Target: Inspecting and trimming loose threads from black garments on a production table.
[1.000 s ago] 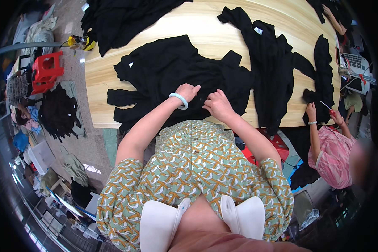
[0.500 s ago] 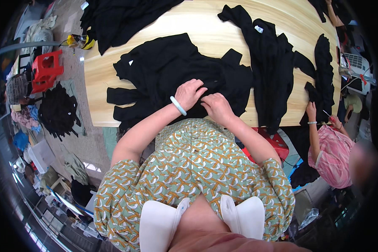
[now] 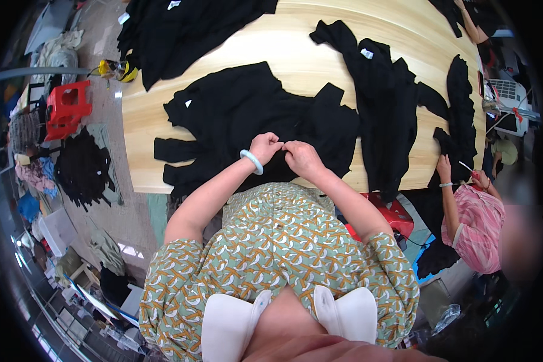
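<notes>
A black knitted garment [image 3: 235, 108] lies spread on the pale wooden table in front of me, with a small white tag near its left end. Over its near part, my left hand [image 3: 265, 146], with a pale bangle on the wrist, is closed in a pinch. Beside it, my right hand [image 3: 303, 161] is also closed, with thumb and fingers bent inward. The fingertips of both hands meet or nearly meet. Whatever is between them is too small to make out.
More black garments [image 3: 386, 114] lie to the right, and a black pile [image 3: 187, 36] at the far left. At right, a co-worker in a pink top [image 3: 476, 223] handles black cloth with a thin tool. A red stool [image 3: 69, 108] stands on the floor at left.
My left hand has shifted a little left and its fingers have drawn together into a pinch. The right fingers have come up to meet them. The whole view has tilted slightly.
</notes>
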Motion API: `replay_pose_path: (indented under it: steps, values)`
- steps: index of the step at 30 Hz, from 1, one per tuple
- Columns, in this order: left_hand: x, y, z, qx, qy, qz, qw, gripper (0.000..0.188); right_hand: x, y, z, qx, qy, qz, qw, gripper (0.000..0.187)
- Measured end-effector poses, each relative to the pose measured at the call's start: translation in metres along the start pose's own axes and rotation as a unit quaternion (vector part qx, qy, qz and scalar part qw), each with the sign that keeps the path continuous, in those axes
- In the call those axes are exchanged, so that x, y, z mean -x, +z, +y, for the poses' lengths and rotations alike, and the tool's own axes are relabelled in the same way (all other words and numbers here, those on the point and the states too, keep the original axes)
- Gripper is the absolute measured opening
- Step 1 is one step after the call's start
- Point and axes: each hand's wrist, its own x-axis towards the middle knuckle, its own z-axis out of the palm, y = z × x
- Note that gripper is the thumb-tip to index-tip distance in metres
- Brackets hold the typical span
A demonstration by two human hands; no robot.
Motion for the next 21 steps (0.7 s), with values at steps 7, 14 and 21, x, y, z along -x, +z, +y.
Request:
replay_pose_path:
  steps: [7, 14, 21]
  values:
    - [0.005, -0.013, 0.007, 0.011, 0.06, -0.006, 0.998, 0.018, -0.008, -0.001, -0.011, -0.075, 0.025, 0.047, 0.996, 0.011]
    - [-0.009, -0.021, 0.03, -0.031, 0.08, 0.01, 0.996, 0.017, -0.02, -0.013, -0.01, 0.036, 0.015, 0.075, 0.996, 0.009]
    - [0.012, -0.015, 0.033, -0.171, 0.188, 0.034, 0.967, 0.02, -0.021, -0.01, -0.01, 0.126, -0.032, 0.076, 0.989, 0.003]
